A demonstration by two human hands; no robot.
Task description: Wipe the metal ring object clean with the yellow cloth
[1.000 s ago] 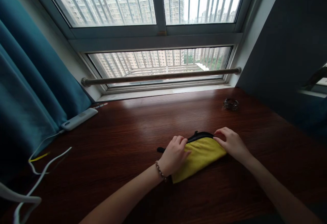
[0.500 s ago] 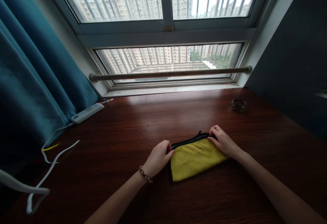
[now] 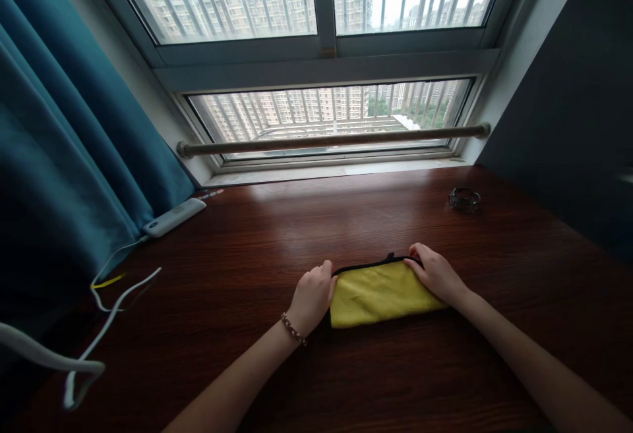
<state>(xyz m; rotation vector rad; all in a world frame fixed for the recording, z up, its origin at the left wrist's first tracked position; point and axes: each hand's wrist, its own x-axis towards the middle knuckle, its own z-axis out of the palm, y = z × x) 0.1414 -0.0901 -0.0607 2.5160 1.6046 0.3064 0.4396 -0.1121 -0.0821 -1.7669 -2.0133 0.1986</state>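
A flat yellow zip pouch (image 3: 380, 293) with a black zipper edge along its top is held over the brown wooden table (image 3: 237, 235). My left hand (image 3: 311, 296), a beaded bracelet at its wrist, is closed on the pouch's upper left corner. At the upper right corner, the thumb and fingers of my right hand (image 3: 435, 273) pinch the zipper edge. A small dark zipper pull (image 3: 390, 256) sticks up near the right end. What the pouch contains, if anything, is hidden.
Toward the back right lies a coiled metal-looking ring (image 3: 465, 200). A white power strip (image 3: 174, 217) with a cable (image 3: 119, 308) rests at the left, beside the blue curtain (image 3: 74, 123). Behind the table a wooden rail (image 3: 336, 140) crosses the window.
The pouch's left end has risen, so its top edge is more level. My left hand has moved up slightly with it. My right hand keeps its hold.
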